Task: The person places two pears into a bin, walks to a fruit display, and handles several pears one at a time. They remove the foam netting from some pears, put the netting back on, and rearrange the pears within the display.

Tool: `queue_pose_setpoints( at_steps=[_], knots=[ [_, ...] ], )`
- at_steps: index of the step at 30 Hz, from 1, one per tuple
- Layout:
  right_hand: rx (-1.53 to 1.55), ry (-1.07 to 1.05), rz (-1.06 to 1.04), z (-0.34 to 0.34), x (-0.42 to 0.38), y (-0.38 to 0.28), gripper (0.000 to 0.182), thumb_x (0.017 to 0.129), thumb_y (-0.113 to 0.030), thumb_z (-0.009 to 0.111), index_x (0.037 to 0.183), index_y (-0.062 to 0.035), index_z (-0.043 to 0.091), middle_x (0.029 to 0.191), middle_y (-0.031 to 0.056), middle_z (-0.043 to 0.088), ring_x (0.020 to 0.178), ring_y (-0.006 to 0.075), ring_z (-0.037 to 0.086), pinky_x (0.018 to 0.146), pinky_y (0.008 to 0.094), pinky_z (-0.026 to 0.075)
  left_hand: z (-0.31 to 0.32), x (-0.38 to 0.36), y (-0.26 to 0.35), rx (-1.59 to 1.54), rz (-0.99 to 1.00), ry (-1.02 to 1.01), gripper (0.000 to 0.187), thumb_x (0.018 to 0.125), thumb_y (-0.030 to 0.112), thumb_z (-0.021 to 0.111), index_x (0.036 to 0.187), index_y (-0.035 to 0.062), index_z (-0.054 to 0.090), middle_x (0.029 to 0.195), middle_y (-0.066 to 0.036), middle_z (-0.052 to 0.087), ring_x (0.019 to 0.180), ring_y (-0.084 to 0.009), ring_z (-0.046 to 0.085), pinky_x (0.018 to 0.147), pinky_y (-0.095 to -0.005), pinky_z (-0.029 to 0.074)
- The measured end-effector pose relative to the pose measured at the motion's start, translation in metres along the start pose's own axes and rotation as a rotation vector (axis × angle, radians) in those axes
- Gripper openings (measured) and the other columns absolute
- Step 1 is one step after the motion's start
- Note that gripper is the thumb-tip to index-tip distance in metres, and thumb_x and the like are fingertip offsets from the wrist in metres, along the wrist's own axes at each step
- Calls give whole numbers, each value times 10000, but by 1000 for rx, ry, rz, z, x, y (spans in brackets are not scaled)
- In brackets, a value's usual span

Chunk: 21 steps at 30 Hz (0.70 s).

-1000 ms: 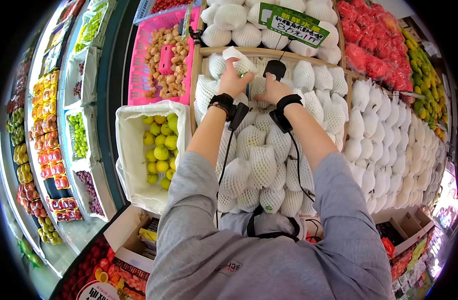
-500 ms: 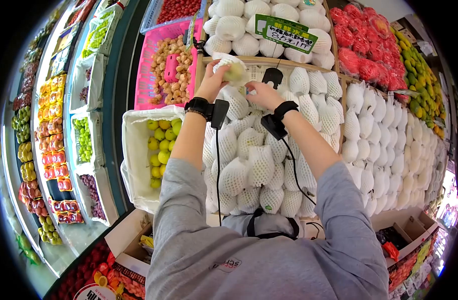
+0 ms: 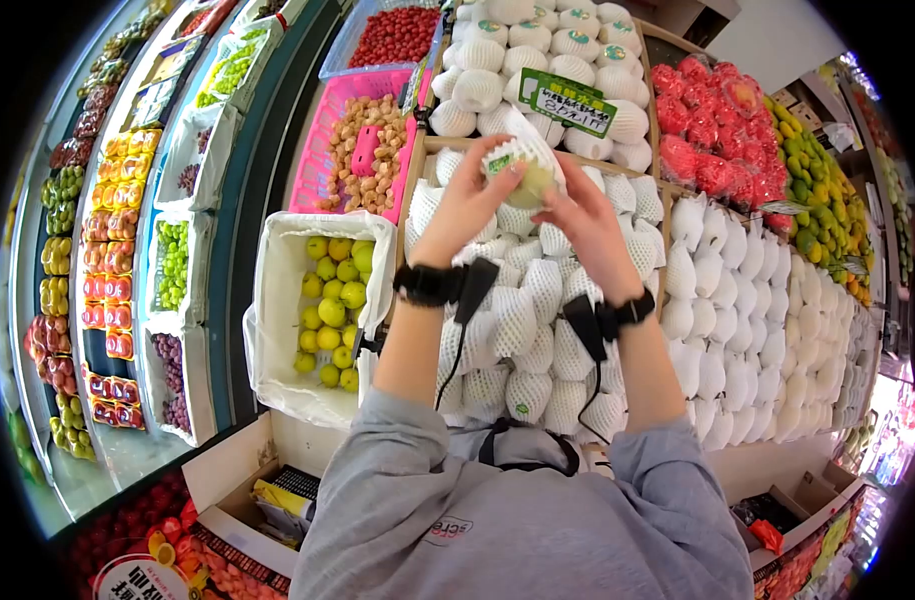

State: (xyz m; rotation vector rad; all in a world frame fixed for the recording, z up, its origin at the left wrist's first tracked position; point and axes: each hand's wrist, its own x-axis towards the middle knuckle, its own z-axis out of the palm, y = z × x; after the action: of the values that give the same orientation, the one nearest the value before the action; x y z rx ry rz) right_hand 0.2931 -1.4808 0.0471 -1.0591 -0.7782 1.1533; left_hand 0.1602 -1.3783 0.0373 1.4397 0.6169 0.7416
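A pale green fruit [image 3: 533, 187], partly inside a white foam net [image 3: 522, 140], is held up between my two hands over the box of wrapped fruit. My left hand [image 3: 467, 200] grips its left side, with the thumb across the net near a small green label. On the right side, the fingers of my right hand [image 3: 589, 215] are closed on the fruit's lower edge and the net. Below lie many fruits in white foam nets [image 3: 485, 392], some tilted. A green price sign [image 3: 567, 102] stands just behind my hands.
At left are a lined crate [image 3: 262, 345] of yellow-green fruit and a pink basket [image 3: 317, 140] of small brown fruit. Red-wrapped fruit [image 3: 702, 125] and green-yellow fruit [image 3: 817, 195] sit back right. White-wrapped rows [image 3: 742, 320] fill the right. Open boxes [image 3: 262, 500] are near my body.
My right hand has moved up to the fruit and now grips it too. The fruit and my left hand have shifted right in view, and the camera view has changed.
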Motion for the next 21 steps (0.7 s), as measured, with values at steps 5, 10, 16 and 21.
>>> queue_pose_setpoints(
  at_steps=[5, 10, 16, 21],
  knots=[
    [-31, 124, -44, 20, -86, -27, 360, 880, -79, 504, 1231, -14, 464, 1048, 64, 544, 710, 103, 558, 649, 228, 472, 44, -85, 46, -259, -66, -20, 465, 836, 78, 560, 1246, 40, 344, 1093, -94, 510, 983, -138, 507, 814, -265, 445],
    [-437, 239, -237, 43, -150, -24, 261, 850, 2, 472, 1104, -5, 535, 924, 75, 544, 677, 132, 543, 605, 228, 459, 57, -158, 58, -327, -30, -5, 535, 795, 29, 585, 1255, 36, 313, 1097, -109, 511, 984, -161, 530, 812, -305, 475],
    [-783, 284, -419, 59, -196, -7, 198, 802, 41, 504, 991, 5, 553, 821, 123, 567, 682, 211, 557, 622, 279, 450, 69, -207, 45, -559, -79, 281, 477, 838, 128, 532, 1247, 24, 312, 1079, -120, 526, 911, -189, 569, 712, -349, 515],
    [-735, 271, -435, 68, -230, 6, 166, 817, 30, 517, 979, 21, 551, 808, 109, 584, 672, 164, 573, 616, 260, 461, 83, -234, 46, -359, 41, 420, 499, 823, 141, 575, 1229, 8, 318, 1064, -123, 519, 900, -159, 545, 742, -285, 485]
  ],
)
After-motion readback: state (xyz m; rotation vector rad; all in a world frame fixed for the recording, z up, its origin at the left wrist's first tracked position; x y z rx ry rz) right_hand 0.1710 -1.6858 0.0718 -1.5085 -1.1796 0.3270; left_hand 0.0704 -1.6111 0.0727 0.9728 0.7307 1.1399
